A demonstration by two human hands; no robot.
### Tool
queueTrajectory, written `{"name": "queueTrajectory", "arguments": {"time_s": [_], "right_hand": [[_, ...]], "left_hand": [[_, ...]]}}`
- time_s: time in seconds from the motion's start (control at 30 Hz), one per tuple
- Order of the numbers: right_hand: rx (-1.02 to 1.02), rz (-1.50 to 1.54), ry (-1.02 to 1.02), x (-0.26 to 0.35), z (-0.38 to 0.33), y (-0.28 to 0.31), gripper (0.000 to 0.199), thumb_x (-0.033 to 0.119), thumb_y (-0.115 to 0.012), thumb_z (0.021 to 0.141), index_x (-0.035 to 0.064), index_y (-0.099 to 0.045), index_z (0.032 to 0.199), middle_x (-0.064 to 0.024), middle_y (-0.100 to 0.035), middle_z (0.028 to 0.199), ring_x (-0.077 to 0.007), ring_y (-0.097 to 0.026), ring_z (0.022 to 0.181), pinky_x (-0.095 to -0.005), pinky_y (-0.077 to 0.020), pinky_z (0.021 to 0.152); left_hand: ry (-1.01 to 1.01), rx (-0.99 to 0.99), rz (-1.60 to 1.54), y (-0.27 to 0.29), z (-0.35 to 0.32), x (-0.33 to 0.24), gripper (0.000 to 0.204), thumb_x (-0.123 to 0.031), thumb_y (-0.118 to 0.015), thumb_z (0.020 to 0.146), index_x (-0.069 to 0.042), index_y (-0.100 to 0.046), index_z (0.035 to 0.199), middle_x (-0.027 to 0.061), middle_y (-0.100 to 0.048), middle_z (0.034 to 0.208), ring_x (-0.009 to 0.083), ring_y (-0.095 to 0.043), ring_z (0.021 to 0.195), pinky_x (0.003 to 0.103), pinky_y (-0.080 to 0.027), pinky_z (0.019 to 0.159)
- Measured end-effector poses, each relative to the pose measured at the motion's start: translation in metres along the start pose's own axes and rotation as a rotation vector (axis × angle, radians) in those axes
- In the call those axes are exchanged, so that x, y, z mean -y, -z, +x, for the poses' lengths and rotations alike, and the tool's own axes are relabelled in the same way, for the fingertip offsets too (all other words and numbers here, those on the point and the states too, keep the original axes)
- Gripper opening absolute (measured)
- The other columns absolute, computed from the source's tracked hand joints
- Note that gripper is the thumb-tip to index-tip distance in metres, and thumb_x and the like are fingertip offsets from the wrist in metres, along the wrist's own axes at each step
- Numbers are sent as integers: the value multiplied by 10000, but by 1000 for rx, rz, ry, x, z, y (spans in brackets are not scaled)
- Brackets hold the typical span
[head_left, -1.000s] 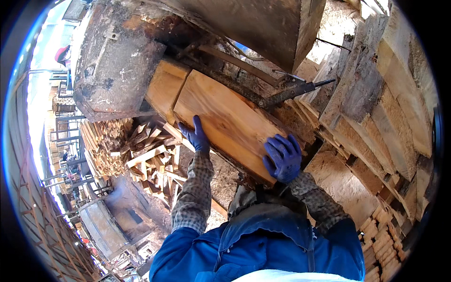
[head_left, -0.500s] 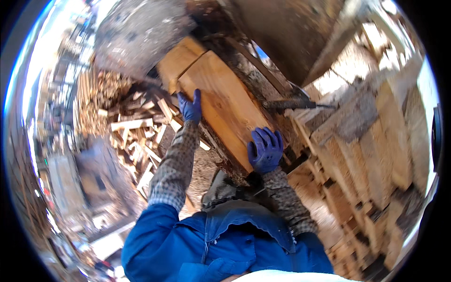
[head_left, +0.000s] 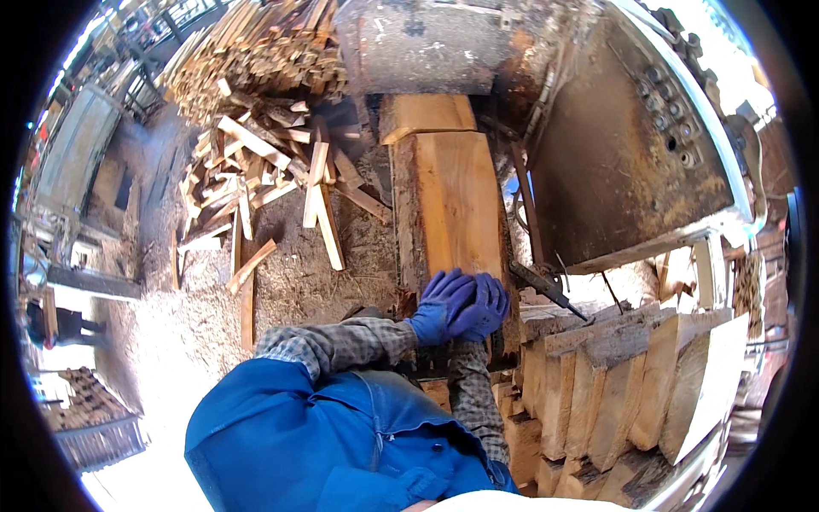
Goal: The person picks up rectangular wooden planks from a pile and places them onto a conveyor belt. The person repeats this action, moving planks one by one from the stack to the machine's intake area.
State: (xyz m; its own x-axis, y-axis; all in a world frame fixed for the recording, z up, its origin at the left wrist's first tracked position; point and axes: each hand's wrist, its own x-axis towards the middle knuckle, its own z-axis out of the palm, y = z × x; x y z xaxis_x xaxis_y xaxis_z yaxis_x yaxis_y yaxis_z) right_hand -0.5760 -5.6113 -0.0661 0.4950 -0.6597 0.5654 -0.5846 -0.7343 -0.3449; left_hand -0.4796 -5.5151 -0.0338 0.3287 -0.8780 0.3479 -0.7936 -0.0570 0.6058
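From the head camera, looking down: a pale, thick sawn wooden slab with bark edges (head_left: 450, 205) lies lengthwise on a rusty metal machine (head_left: 614, 145). Both hands in blue gloves press on the slab's near end, left hand (head_left: 438, 305) overlapping right hand (head_left: 485, 307), fingers spread flat. Split wooden offcuts (head_left: 264, 154) pile at left; stacked planks (head_left: 631, 384) stand right.

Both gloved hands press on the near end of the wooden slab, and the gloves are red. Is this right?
Not quite. The head view shows the gloves are blue, not red. The rest holds: the left hand and the right hand sit together on the near end of the wooden slab.
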Motion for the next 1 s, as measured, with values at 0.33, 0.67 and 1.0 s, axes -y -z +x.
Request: {"name": "queueTrajectory", "arguments": {"time_s": [0.33,0.67,1.0], "right_hand": [[7,-16,90,-2,9,-21,260,224,-646,927,110,-676,1159,-43,-673,1235,-247,-616,1212,-442,-474,1067],[-4,-9,102,3,30,-36,256,203,-653,916,95,-677,1147,-60,-687,1193,-267,-632,1172,-435,-493,1047],[-45,73,108,6,48,-42,296,240,-671,869,62,-703,1104,-84,-689,1215,-281,-624,1194,-458,-482,1042]], "left_hand": [[-3,-30,29,9,6,7,634,-485,-523,966,-35,-517,1413,201,-491,1472,413,-383,1436,584,-220,1214],[-20,-86,48,12,22,24,641,-478,-545,933,-22,-541,1384,207,-510,1448,415,-413,1412,583,-244,1204],[-2,-113,80,12,39,32,625,-482,-557,920,-39,-566,1360,197,-549,1416,419,-441,1392,585,-264,1188]]}}
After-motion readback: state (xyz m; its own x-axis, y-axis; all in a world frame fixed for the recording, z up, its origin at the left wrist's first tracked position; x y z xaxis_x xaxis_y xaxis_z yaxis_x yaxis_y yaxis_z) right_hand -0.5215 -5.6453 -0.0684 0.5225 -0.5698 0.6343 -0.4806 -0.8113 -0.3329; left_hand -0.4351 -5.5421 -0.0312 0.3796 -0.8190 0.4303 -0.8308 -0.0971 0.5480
